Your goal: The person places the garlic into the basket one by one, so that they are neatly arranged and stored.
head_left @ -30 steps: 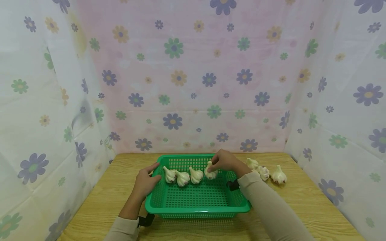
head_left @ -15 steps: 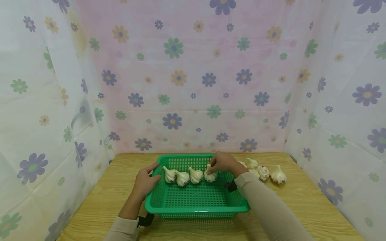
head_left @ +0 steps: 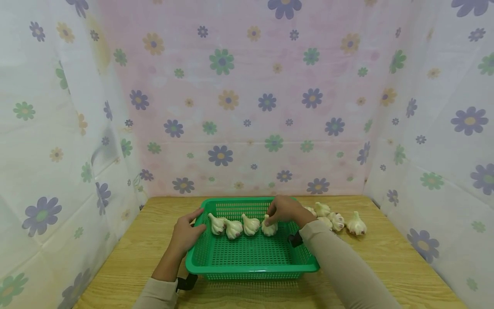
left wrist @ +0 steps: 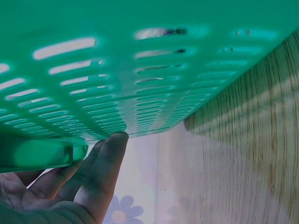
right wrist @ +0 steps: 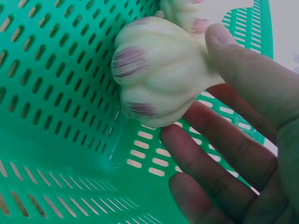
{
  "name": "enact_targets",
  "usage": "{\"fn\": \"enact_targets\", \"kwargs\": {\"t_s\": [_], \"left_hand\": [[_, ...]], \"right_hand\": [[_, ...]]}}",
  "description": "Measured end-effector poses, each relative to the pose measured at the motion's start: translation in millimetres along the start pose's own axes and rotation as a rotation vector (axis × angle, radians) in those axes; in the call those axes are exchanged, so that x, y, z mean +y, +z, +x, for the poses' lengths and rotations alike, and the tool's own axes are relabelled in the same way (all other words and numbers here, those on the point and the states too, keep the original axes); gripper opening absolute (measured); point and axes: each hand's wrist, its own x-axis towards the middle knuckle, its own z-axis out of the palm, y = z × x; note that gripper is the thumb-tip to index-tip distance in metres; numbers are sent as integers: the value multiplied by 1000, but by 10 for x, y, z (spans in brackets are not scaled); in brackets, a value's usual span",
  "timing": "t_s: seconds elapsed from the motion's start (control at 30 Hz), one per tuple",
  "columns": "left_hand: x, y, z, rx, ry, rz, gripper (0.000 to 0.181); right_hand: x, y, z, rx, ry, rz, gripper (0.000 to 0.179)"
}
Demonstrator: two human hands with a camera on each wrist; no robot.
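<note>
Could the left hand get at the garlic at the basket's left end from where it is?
Probably yes: the left hand holds the basket's left rim, close beside that garlic, and nothing covers it from above. It would likely need to let go first.

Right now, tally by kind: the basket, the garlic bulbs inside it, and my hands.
Green basket: 1
Garlic bulbs inside it: 4, including the one being pinched
Left hand and right hand: 2
Total: 7
</note>
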Motion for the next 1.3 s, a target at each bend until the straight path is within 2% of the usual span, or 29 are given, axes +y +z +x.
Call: {"fn": "enact_targets", "kwargs": {"t_s": [0.27, 0.47, 0.63, 0.73, 0.8, 0.93, 0.97, 1.13, 1.3], "left_hand": [[-4, -1, -1, 0, -2, 6, 62], [-5, -2, -2, -6, 0, -2, 63], [-3, -4, -10, -7, -1, -12, 63], [-7, -5, -12, -6, -3, -14, 64], [-9, -5, -11, -4, -1, -13, 64], [-13, -3, -8, -5, 2, -15, 64], [-13, -3, -7, -4, 3, -15, 64], [-13, -3, -6, -5, 5, -15, 64], [-10, -4, -7, -9, -3, -24, 64]], "right_hand": [[7, 0, -7, -26, -2, -34, 30], [12, 4, -6, -28, -61, -58, 13], [20, 12, -2, -44, -120, -47, 53], [23, 18, 0, -48, -128, -39, 62], [23, 20, 1, -45, -111, -43, 54], [18, 15, -6, -29, -59, -54, 17], [17, 13, -6, -26, -47, -59, 12], [16, 13, -1, -19, -23, -52, 28], [0, 12, -6, -13, -22, -33, 30]]}}
